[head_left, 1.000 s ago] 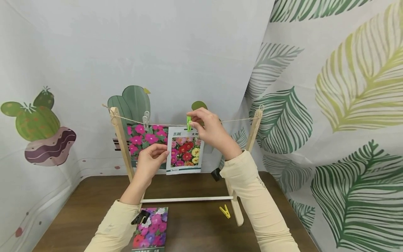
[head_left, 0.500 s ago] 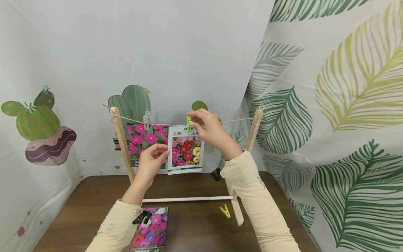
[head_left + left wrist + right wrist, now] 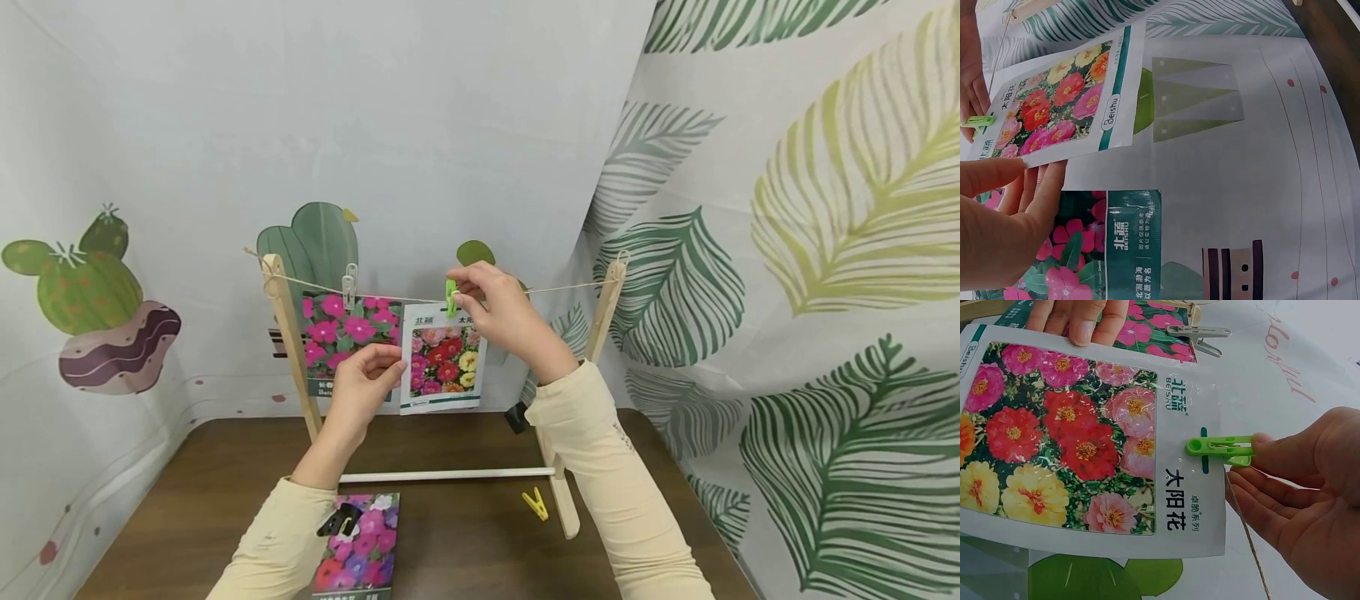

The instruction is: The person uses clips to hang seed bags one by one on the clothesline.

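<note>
My left hand (image 3: 363, 385) pinches the left edge of a white seed packet (image 3: 444, 367) printed with red, pink and yellow flowers. At the packet's top edge, my right hand (image 3: 498, 310) pinches a green clothespin (image 3: 1219, 447) between thumb and fingers, its nose over the slot in the packet. The string (image 3: 1249, 544) runs past the clothespin there. Left of this packet a pink-flowered seed packet (image 3: 330, 337) hangs from the string under a grey clothespin (image 3: 348, 287); its right part is overlapped by the held packet and my left hand.
A wooden frame (image 3: 288, 342) with a white crossbar (image 3: 450, 475) stands on the brown table (image 3: 225, 475). In front lie another seed packet (image 3: 367, 546), partly behind my left sleeve, and a yellow clothespin (image 3: 536, 503) near the frame's right foot.
The white packet has shifted slightly right and tilted a little, my left hand moving with it. My right hand stays at the green clothespin, almost still.
</note>
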The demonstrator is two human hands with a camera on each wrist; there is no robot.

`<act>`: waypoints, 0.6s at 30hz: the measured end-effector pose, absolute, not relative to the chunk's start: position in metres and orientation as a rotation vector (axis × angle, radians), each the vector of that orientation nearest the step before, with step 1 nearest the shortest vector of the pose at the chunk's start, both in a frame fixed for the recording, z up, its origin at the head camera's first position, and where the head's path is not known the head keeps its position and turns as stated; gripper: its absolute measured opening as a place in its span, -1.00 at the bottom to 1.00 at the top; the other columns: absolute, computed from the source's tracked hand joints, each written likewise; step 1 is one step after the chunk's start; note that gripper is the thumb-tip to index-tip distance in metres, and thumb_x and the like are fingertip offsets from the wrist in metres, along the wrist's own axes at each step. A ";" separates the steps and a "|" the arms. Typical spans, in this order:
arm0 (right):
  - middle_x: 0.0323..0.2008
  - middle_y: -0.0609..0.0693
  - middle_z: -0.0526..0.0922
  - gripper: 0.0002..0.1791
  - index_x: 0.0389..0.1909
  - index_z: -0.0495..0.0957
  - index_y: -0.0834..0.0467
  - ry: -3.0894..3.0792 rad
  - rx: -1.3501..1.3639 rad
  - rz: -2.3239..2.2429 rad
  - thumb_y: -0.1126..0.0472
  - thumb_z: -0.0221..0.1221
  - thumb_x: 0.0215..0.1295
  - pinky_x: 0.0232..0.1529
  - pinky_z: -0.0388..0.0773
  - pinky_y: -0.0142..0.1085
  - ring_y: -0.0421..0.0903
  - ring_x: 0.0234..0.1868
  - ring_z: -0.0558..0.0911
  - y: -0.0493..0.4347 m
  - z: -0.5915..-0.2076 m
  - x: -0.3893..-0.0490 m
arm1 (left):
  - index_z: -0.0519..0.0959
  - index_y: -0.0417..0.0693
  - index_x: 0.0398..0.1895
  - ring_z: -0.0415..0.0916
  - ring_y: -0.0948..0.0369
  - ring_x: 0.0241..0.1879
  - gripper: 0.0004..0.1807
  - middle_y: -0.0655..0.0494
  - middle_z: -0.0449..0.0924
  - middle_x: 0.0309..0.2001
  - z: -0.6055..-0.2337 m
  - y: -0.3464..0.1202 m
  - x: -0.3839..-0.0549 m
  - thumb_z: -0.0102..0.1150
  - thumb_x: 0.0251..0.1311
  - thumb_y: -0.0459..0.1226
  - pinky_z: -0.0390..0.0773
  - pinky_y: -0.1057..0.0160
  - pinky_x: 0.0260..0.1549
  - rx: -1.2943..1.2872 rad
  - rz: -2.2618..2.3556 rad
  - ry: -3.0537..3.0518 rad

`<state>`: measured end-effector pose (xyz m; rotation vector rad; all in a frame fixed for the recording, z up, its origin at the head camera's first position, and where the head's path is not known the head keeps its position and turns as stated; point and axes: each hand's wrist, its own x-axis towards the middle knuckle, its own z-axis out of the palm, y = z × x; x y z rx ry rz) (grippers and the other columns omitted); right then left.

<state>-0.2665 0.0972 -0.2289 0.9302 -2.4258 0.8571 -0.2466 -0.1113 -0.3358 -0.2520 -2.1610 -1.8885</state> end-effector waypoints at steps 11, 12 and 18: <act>0.02 0.12 0.51 -0.59 0.22 0.42 0.27 -2.416 0.946 0.870 0.30 0.11 0.38 0.09 0.50 -0.17 -0.01 0.02 0.57 0.099 -0.232 -0.268 | 0.57 -0.27 -0.05 0.60 0.04 -0.13 -0.76 -0.18 0.62 -0.11 -0.335 -0.114 -0.243 0.21 0.25 -0.36 0.52 0.47 -0.29 -0.254 -1.742 -2.251; 0.03 0.14 0.51 -0.58 0.22 0.41 0.28 -2.399 0.955 0.878 0.31 0.12 0.37 0.09 0.50 -0.15 0.01 0.02 0.57 0.099 -0.232 -0.268 | 0.57 -0.26 -0.06 0.60 0.05 -0.13 -0.77 -0.17 0.63 -0.12 -0.335 -0.115 -0.243 0.21 0.24 -0.36 0.52 0.47 -0.29 -0.250 -1.715 -2.260; 0.07 0.16 0.52 -0.57 0.20 0.42 0.31 -2.200 1.009 0.935 0.35 0.16 0.33 0.10 0.50 -0.16 0.06 0.05 0.55 0.105 -0.239 -0.267 | 0.59 -0.22 -0.08 0.61 0.06 -0.18 -0.77 -0.12 0.67 -0.15 -0.335 -0.117 -0.238 0.25 0.20 -0.37 0.50 0.46 -0.30 -0.237 -1.585 -2.256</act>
